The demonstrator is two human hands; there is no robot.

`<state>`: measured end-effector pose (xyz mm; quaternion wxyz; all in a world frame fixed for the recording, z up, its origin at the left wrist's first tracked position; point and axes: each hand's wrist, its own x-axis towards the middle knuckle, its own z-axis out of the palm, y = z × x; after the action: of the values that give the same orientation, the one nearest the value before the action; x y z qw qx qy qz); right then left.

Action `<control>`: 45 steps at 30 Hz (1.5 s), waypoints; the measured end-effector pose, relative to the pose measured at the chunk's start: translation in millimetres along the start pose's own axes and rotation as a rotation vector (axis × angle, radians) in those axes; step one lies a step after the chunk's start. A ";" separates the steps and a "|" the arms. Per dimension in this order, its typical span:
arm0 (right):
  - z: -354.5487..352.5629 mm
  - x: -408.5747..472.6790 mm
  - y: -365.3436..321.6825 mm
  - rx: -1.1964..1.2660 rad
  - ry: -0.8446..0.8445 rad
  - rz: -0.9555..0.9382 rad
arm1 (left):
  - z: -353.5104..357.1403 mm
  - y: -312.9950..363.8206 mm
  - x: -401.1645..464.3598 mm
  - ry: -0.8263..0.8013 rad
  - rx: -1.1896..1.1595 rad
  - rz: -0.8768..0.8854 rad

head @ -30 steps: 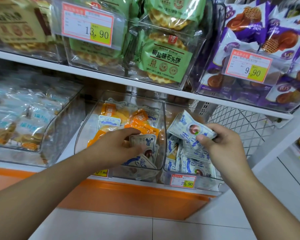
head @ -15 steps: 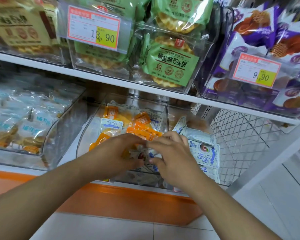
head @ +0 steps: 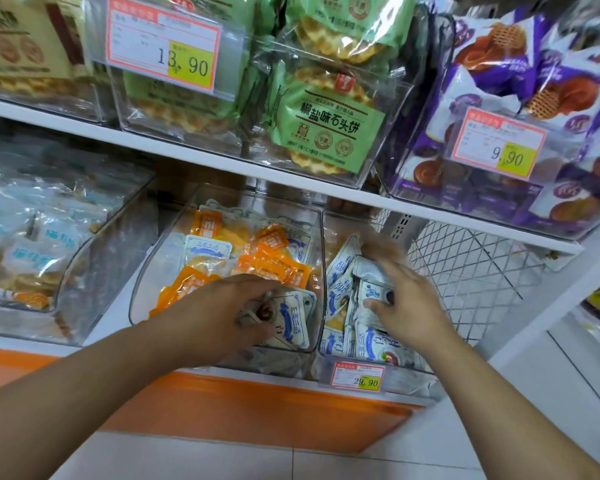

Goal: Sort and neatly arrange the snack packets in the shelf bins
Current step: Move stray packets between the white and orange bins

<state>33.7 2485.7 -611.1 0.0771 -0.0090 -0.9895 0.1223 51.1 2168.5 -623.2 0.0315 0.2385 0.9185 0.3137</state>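
Note:
Two clear bins stand side by side on the lower shelf. The middle bin [head: 142, 289] holds orange packets [head: 274, 265] mixed with white-and-blue packets. My left hand [head: 222, 306] reaches into its front right corner and grips a white-and-blue packet [head: 293, 322]. The right bin [head: 409, 379] is filled with white-and-blue packets [head: 371, 344]. My right hand [head: 409, 303] is inside it, thumb and blurred fingers closed on a white-and-blue packet [head: 369, 271] lying on the pile.
A price tag [head: 357, 377] hangs on the right bin's front. A white wire mesh divider [head: 471, 271] stands to the right. A bin of pale blue packets [head: 32, 251] sits at left. Above, green biscuit packs [head: 326, 126] and purple packs [head: 534, 81] fill upper-shelf bins.
My right hand came to the left hand over the middle bin, then moved back right into the right bin with a packet. The left hand stayed in the middle bin.

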 end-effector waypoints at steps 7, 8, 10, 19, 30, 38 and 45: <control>-18.8 -10.2 -2.3 0.176 0.269 -0.049 | -2.7 3.0 -0.1 0.066 -0.059 0.007; -26.7 -14.7 -9.5 0.259 0.271 -0.070 | -3.5 5.5 -0.3 0.096 -0.065 -0.004; -40.5 -24.9 -31.1 0.474 0.211 -0.111 | -6.0 11.3 -1.4 0.160 -0.168 -0.018; -25.9 -30.6 -115.7 0.895 -0.126 -0.109 | -39.2 33.0 -2.0 0.327 -0.518 0.050; 7.3 29.1 -42.4 0.208 -0.105 -0.040 | -41.1 -24.0 15.2 0.380 0.124 -0.116; -0.9 27.4 -27.4 0.095 -0.036 -0.046 | -25.5 -14.7 8.3 0.239 -0.056 -0.057; -26.0 6.4 -20.4 0.329 0.287 -0.105 | -24.8 1.6 -1.7 0.240 -0.112 -0.024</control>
<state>31.5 2472.4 -580.3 0.2239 0.0381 -0.9341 0.2755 48.2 2154.9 -602.5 -0.0615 0.1862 0.8996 0.3901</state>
